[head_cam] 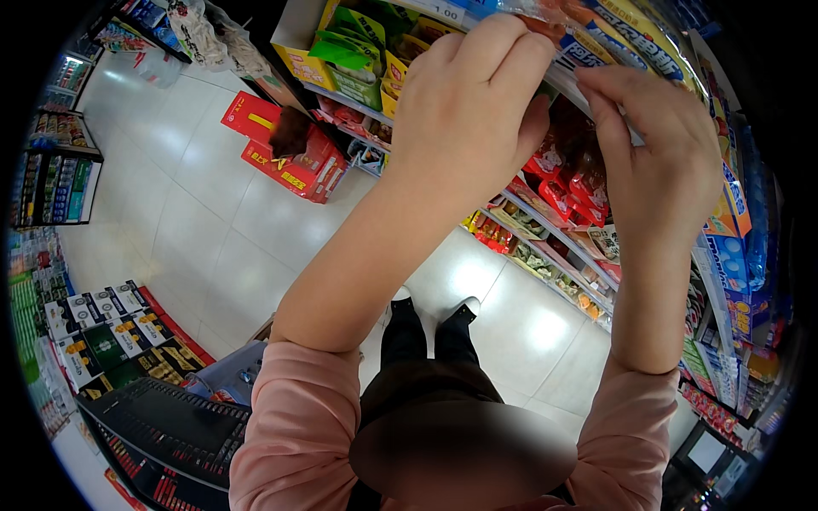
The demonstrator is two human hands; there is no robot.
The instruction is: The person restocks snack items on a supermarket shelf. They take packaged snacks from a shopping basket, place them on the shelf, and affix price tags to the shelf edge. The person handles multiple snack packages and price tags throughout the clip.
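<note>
My left hand (470,102) reaches over the front of a snack shelf, its fingers bent and its thumb turned inward. Those fingertips are hidden, so I cannot tell whether they grip anything. Beside it, the forefinger and thumb of my right hand (668,137) come close together at the shelf's clear edge strip (565,67). Whether they pinch the strip is unclear. Just beyond both hands lie yellow and blue snack packets (629,38). A price tag (445,11) shows above my left hand. Red snack packets (581,182) hang or lie below, between my forearms.
Green pouches (351,48) stand in a yellow display box to the left. Lower shelves hold packets (495,233). Red cartons (291,156) sit on the tiled floor (204,191). Behind me at left are a black plastic crate (166,421) and stacked drink cartons (115,332).
</note>
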